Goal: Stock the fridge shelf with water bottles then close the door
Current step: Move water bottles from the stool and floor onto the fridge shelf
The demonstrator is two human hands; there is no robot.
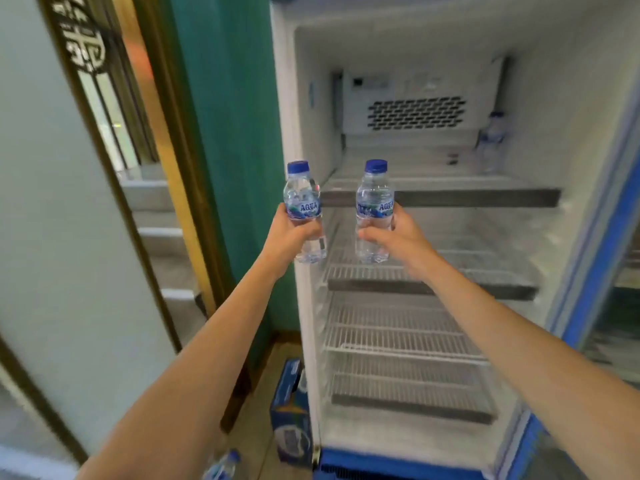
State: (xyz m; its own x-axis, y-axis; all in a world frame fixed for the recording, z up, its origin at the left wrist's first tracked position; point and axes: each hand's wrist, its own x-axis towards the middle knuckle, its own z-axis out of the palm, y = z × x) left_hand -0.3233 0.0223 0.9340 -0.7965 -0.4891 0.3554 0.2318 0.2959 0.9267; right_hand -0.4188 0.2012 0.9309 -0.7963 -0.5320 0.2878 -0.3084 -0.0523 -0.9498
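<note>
**Bottles held up at the open fridge**

Down at the bottom edge of the view, the cut-off bottle (223, 467) shows only its blue cap and a bit of its top. The blue box (289, 410) sits on the floor by the bottom left corner of the fridge (571, 98). What is in the box is hard to see. The door (602, 254) is open and runs off the right side.

The left hand (294, 233) is wrapped around the left bottle (302, 202). The right hand (398, 233) is wrapped around the right bottle (374, 202). Both bottles stand straight up, caps on top, near each other, in front of the front edge of the top shelf (450, 197), toward its left corner.

Inside the fridge, the back bottle (490, 140) looks blurry. It stands at the back right corner of the top shelf.
</note>
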